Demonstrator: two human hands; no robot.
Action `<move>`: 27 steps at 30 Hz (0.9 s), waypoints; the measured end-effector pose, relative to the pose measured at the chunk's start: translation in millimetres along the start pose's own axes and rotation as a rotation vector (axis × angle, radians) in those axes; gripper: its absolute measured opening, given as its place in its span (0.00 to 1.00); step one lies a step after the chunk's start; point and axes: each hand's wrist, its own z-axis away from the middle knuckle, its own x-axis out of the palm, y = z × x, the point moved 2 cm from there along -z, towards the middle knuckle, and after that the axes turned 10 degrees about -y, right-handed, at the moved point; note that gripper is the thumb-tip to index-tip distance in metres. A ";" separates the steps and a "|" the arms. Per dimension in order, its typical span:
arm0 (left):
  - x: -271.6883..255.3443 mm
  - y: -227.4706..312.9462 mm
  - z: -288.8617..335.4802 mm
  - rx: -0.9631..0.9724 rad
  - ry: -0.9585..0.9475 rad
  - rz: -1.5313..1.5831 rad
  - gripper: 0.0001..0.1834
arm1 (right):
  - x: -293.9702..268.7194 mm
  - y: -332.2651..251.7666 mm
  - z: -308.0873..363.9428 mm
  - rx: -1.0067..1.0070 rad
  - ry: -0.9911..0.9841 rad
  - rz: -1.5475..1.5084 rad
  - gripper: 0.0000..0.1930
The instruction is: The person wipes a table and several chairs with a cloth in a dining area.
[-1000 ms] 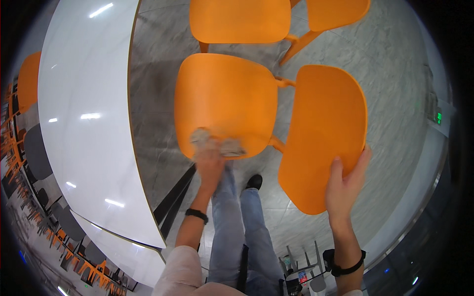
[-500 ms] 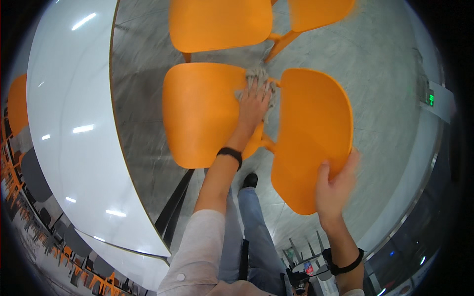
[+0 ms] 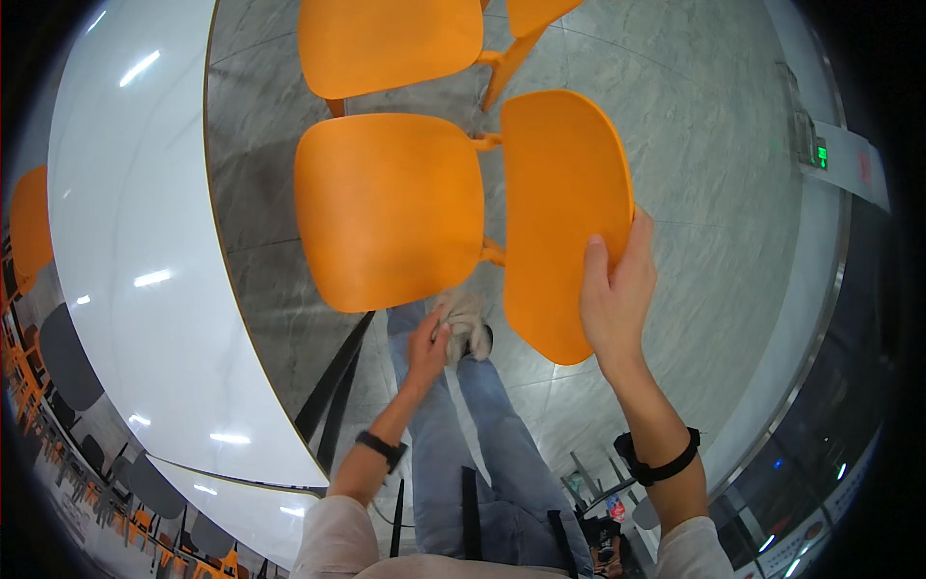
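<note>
Chair legs [image 3: 494,253] mostly hidden under seat; far chair [image 3: 391,39] cut off.

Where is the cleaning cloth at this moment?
In the head view, the crumpled grey cloth is bunched in the left hand, low of centre, just off the front edge of the orange plastic chair seat, above the person's jeans.

An orange plastic chair [image 3: 405,207] stands on the grey floor beside a white curved table, its smooth seat facing up and bare. Its rounded backrest [image 3: 562,212] rises at the right edge of the seat. A crumpled grey-white cloth [image 3: 465,318] hangs bunched just below the seat's front edge.
</note>
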 end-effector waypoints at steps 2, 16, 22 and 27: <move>21.6 35.8 4.6 0.009 -0.151 0.221 0.27 | 0.8 1.2 -0.9 0.010 0.010 -0.044 0.20; 68.3 223.7 -169.6 0.273 0.063 0.084 0.23 | -9.2 18.1 5.3 0.029 0.057 -0.102 0.19; 86.7 309.4 -165.8 0.888 0.004 -0.058 0.25 | -8.0 24.5 3.7 0.057 0.114 -0.278 0.26; 103.0 213.8 -73.1 0.307 -0.172 0.480 0.29 | -8.1 27.1 8.1 0.028 0.203 -0.430 0.24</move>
